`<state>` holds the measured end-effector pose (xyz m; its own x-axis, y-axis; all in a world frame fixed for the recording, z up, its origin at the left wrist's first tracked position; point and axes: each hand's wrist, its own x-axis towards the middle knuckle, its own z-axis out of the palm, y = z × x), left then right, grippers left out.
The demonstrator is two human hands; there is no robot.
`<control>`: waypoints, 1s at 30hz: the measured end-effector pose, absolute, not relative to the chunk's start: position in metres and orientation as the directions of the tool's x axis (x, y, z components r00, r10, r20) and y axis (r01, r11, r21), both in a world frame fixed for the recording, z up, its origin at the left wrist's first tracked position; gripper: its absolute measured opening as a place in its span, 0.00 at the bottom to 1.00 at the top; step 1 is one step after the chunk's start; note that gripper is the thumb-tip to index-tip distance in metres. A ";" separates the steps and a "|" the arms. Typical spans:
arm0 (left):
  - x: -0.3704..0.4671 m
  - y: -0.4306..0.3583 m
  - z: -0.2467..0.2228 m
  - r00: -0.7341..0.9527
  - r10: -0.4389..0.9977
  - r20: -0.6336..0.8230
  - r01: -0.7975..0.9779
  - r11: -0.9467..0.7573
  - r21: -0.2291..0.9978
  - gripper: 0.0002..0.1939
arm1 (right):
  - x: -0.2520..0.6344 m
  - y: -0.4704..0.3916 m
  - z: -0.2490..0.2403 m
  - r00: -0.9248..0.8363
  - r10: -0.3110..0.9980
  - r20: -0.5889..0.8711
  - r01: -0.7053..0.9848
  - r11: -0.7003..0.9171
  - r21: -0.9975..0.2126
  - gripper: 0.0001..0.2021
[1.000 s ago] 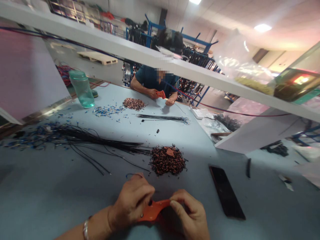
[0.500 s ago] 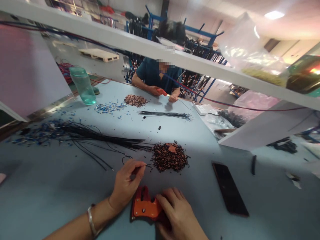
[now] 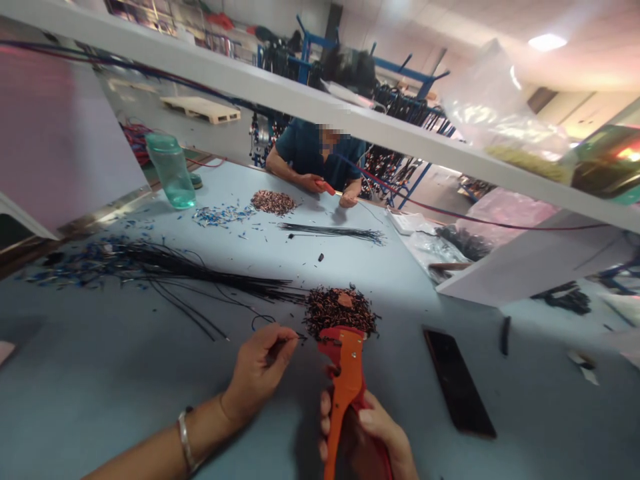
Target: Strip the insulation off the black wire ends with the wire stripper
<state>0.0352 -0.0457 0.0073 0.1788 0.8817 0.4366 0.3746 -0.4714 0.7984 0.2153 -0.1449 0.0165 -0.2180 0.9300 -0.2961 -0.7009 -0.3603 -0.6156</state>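
My left hand (image 3: 263, 363) is closed in a pinch on a thin black wire (image 3: 303, 337), whose short end sticks out past the fingertips. A loop of wire shows just behind the fingers. Wrapped around the handles of an orange and red wire stripper (image 3: 351, 363) is my right hand (image 3: 385, 427). The stripper's head points away from me, a little right of the wire end and apart from it. Behind its head lies a pile of small black and copper bits (image 3: 320, 308). A bundle of black wires (image 3: 225, 277) stretches left from that pile.
A black phone (image 3: 460, 383) lies at right. Blue-tipped scraps (image 3: 90, 263) spread at far left, near a green bottle (image 3: 173, 173). Across the table a co-worker (image 3: 300, 150) holds a red tool. A white beam (image 3: 400, 130) crosses above, with a white panel (image 3: 520, 267) at right.
My right hand has picked the wire stripper up from the table and turned it so its head points forward. My left hand has shifted slightly right, still pinching the wire.
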 end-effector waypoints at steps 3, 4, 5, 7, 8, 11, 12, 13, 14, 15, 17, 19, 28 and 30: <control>0.035 -0.046 0.007 0.199 0.880 0.431 0.373 -0.475 0.797 0.09 | 0.209 -0.144 0.009 -0.256 0.920 -0.297 -0.724 -0.387 -0.571 0.21; 0.035 -0.047 0.006 0.203 0.879 0.431 0.367 -0.476 0.799 0.10 | 0.208 -0.144 0.007 -0.269 0.919 -0.290 -0.731 -0.390 -0.559 0.21; 0.035 -0.047 0.006 0.207 0.879 0.430 0.359 -0.477 0.802 0.10 | 0.207 -0.143 0.004 -0.286 0.914 -0.286 -0.735 -0.401 -0.547 0.21; 0.035 -0.047 0.005 0.212 0.880 0.424 0.340 -0.474 0.812 0.09 | 0.203 -0.143 0.001 -0.330 0.901 -0.282 -0.728 -0.433 -0.532 0.21; 0.035 -0.047 0.005 0.216 0.881 0.421 0.333 -0.471 0.817 0.09 | 0.201 -0.143 0.001 -0.351 0.894 -0.279 -0.721 -0.448 -0.529 0.21; 0.035 -0.048 0.005 0.235 0.875 0.422 0.318 -0.480 0.818 0.08 | 0.195 -0.144 0.001 -0.376 0.887 -0.268 -0.715 -0.462 -0.525 0.24; 0.035 -0.048 0.005 0.241 0.872 0.426 0.316 -0.485 0.815 0.08 | 0.194 -0.144 0.001 -0.370 0.890 -0.265 -0.719 -0.456 -0.524 0.24; 0.035 -0.048 0.005 0.247 0.867 0.433 0.313 -0.494 0.811 0.08 | 0.194 -0.144 0.002 -0.361 0.892 -0.270 -0.722 -0.451 -0.525 0.24; 0.035 -0.048 0.005 0.250 0.860 0.445 0.306 -0.506 0.806 0.08 | 0.194 -0.144 0.003 -0.350 0.895 -0.277 -0.722 -0.446 -0.529 0.23; 0.035 -0.048 0.005 0.254 0.852 0.458 0.298 -0.520 0.801 0.08 | 0.194 -0.144 0.003 -0.340 0.897 -0.283 -0.718 -0.442 -0.537 0.23; 0.035 -0.048 0.005 0.264 0.834 0.485 0.274 -0.547 0.791 0.07 | 0.197 -0.145 0.004 -0.329 0.898 -0.292 -0.707 -0.439 -0.554 0.22; 0.035 -0.048 0.005 0.274 0.819 0.504 0.256 -0.567 0.783 0.07 | 0.199 -0.145 0.004 -0.320 0.898 -0.303 -0.694 -0.440 -0.570 0.21; 0.036 -0.046 0.006 0.281 0.801 0.529 0.215 -0.590 0.779 0.06 | 0.200 -0.145 -0.002 -0.232 0.937 -0.262 -0.526 -0.347 -0.776 0.23; 0.036 -0.046 0.006 0.282 0.803 0.526 0.204 -0.586 0.784 0.06 | 0.201 -0.146 -0.003 -0.211 0.931 -0.297 -0.518 -0.364 -0.774 0.24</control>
